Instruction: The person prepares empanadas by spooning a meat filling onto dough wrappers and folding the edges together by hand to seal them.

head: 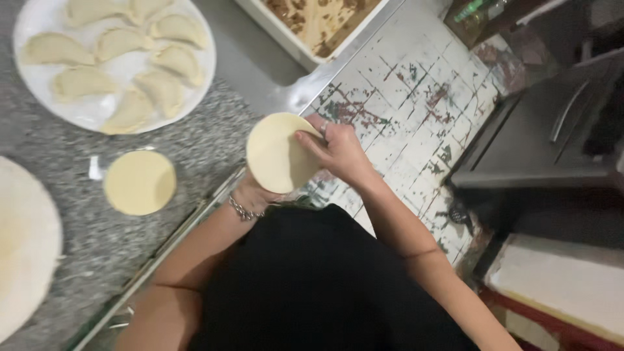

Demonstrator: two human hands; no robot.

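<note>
Here, pale round dough disc (276,155) flat, smooth; right hand (338,151) pinching edge, left hand (250,193) gripping beneath.

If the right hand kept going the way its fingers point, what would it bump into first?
Probably the round dough disc itself: the right hand points leftward and its fingers already pinch the disc's edge. Beyond lies the counter, though depth is unclear.

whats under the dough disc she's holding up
The left hand supports the round dough disc from beneath; only its wrist and bracelet show, the palm is covered. The right hand pinches the disc's upper edge.
</note>
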